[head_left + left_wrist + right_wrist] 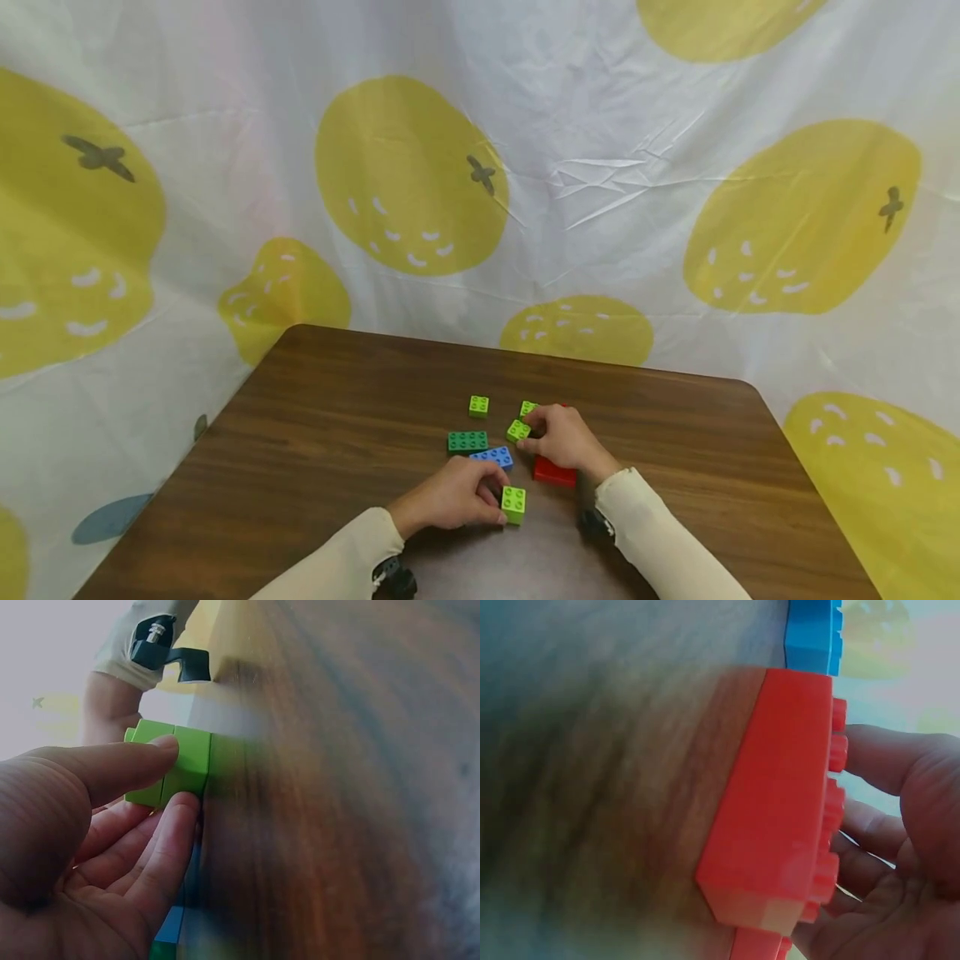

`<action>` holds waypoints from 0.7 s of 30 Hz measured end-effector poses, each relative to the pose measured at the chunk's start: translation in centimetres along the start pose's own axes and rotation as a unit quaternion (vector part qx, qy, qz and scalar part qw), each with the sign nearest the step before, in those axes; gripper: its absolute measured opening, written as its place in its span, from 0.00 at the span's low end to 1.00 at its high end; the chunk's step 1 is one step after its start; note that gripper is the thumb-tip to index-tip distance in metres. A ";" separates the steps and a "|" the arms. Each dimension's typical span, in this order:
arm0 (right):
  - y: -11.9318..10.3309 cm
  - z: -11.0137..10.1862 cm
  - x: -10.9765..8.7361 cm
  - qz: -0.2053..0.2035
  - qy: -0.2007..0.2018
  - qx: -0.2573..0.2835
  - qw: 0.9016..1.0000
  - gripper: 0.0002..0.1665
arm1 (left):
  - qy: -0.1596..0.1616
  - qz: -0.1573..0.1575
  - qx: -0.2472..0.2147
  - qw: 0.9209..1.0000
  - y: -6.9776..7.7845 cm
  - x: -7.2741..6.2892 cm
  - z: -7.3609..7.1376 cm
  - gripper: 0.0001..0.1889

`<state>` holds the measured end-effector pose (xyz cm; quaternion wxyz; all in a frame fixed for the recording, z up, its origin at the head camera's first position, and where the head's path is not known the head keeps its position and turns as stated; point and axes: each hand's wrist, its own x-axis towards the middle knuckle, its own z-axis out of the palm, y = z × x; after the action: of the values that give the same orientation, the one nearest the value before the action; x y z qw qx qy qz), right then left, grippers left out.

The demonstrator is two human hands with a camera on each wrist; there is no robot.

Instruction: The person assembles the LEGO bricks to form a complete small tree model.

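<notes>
In the head view my left hand (457,496) pinches a lime-green toy building block (513,504) near the front of the group. The left wrist view shows a seam across it, as of two stacked blocks (187,761), between thumb and fingers. Farther back, my right hand (566,437) has thumb and index finger at opposite sides of another lime-green block (517,431). Beneath that hand lies a red block (555,472), partly covered. In the right wrist view the red block (772,795) hides the fingertips.
A blue block (493,457) and a dark green block (467,442) lie beyond my left hand. Two more lime-green blocks stand behind, one at left (478,406) and one beside my right hand (528,408). The wooden table (337,408) meets a lemon-printed curtain (585,250).
</notes>
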<state>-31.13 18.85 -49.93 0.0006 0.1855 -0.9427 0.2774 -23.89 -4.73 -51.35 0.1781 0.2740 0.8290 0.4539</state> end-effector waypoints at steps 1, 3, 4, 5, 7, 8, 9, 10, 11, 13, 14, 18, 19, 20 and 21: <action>0.0 0.1 0.0 -0.001 0.000 -0.003 1.000 0.18 | 0.000 0.000 0.000 1.000 0.0 0.0 0.0 0.17; -0.1 0.3 0.0 -0.002 0.005 -0.009 1.000 0.18 | 0.000 0.001 -0.001 1.000 0.0 0.0 0.1 0.17; -0.2 0.4 0.0 -0.003 0.008 -0.011 1.000 0.18 | 0.000 0.003 -0.003 1.000 0.1 0.0 0.1 0.17; -0.2 0.4 0.1 -0.004 0.010 -0.014 1.000 0.18 | 0.001 0.006 -0.005 1.000 0.1 0.0 0.1 0.17; -0.3 0.4 0.1 -0.007 0.012 -0.019 1.000 0.17 | 0.001 0.008 -0.007 1.000 0.1 0.0 0.1 0.17; -0.3 0.4 0.1 -0.009 0.014 -0.021 1.000 0.17 | 0.001 0.007 -0.009 1.000 0.1 0.0 0.1 0.17; -0.3 0.4 0.1 -0.013 0.015 -0.022 1.000 0.16 | 0.000 0.005 -0.011 1.000 0.1 0.0 0.1 0.17; -0.2 0.4 0.0 -0.015 0.015 -0.020 1.000 0.16 | -0.002 0.004 -0.012 1.000 0.1 0.0 0.2 0.17; -0.2 0.3 -0.1 -0.016 0.015 -0.018 1.000 0.16 | -0.003 0.001 -0.012 1.000 0.0 0.0 0.2 0.17; -0.2 0.2 -0.3 -0.018 0.019 -0.012 1.000 0.15 | -0.004 0.003 -0.012 1.000 0.0 0.0 0.2 0.17; -0.2 0.1 -0.5 -0.018 0.021 -0.006 1.000 0.15 | -0.004 0.004 -0.012 1.000 -0.1 0.0 0.2 0.17; -0.5 -0.5 -1.1 -0.028 0.023 0.018 0.999 0.15 | 0.002 0.014 -0.011 1.000 -0.2 0.1 0.2 0.17; -0.7 -0.6 -1.3 -0.031 0.021 0.025 0.999 0.15 | 0.003 0.016 -0.011 1.000 -0.2 0.1 0.2 0.17; -0.8 -0.7 -1.5 -0.033 0.018 0.033 0.999 0.15 | 0.004 0.017 -0.011 1.000 -0.2 0.2 0.2 0.17; -0.9 -0.8 -1.7 -0.038 0.013 0.039 0.998 0.15 | 0.005 0.018 -0.011 1.000 -0.3 0.2 0.2 0.17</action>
<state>-29.25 19.16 -48.94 0.0166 0.2173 -0.9235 0.3158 -24.00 -4.65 -51.67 0.1687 0.2846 0.8198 0.4675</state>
